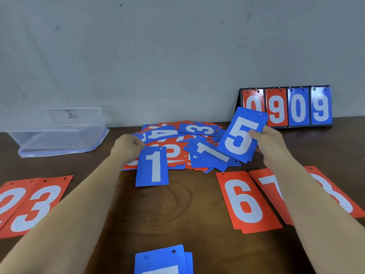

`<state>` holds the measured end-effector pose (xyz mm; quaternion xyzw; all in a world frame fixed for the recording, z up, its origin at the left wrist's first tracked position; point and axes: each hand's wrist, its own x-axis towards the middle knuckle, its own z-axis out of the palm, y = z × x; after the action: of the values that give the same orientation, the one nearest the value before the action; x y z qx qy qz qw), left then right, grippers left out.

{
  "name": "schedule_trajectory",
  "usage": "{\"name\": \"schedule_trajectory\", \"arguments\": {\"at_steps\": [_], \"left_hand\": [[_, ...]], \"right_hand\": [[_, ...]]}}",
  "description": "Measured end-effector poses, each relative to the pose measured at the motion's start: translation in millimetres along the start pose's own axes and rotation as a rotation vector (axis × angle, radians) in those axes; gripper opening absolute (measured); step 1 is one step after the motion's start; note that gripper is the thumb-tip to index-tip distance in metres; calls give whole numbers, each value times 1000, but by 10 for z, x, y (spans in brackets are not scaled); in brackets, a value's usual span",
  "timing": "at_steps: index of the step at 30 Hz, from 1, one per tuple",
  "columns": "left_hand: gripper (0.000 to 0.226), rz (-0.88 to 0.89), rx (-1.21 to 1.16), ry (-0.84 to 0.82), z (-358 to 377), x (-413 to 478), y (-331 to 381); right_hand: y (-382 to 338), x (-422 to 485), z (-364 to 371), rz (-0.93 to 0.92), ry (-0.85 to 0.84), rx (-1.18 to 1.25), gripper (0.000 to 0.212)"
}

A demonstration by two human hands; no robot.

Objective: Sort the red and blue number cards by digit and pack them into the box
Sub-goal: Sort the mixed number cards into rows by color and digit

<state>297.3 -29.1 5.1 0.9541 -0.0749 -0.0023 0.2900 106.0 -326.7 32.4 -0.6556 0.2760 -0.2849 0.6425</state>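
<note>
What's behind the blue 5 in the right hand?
Blue card edges show behind the blue 5 in the right hand; their digits are hidden. It also covers part of the red 0 on the scoreboard.

Only the arms of a person are shown. The left forearm (69, 210) and the right forearm (316, 204) are seen bare along their whole visible length. The left hand (126, 144) and the right hand (270, 141) are likewise left uncovered.

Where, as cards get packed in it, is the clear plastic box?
Head view: the clear plastic box sits far left on the brown wooden table, by the grey wall, left of the mixed card pile.
</note>
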Motion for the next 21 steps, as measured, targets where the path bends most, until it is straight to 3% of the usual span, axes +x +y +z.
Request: {"name": "schedule_trajectory", "arguments": {"at_steps": [4,6,8,11,14,16,18,21], "left_hand": [[21,22,153,95,188,-146,155],[31,122,78,140,303,-221,305],[47,221,-24,67,447,-327,554],[85,211,198,-77,689,-461,905],[99,132,314,-116,748,-446,1023],[92,104,284,-142,727,-415,1053],[67,137,127,-113,704,-431,1086],[36,139,-498,-87,557,-446,1093]], "right_hand": [[-1,-22,-37,-9,7,3,18],[-7,-32,-82,-15,19,4,22],[-3,-36,-120,-16,22,4,24],[26,-39,-163,-23,28,-8,18],[49,-42,-214,-40,44,-35,18],[57,-40,-240,-39,51,-43,25],[59,-38,-233,-39,48,-39,27],[15,-57,-182,-58,40,-37,25]]}}
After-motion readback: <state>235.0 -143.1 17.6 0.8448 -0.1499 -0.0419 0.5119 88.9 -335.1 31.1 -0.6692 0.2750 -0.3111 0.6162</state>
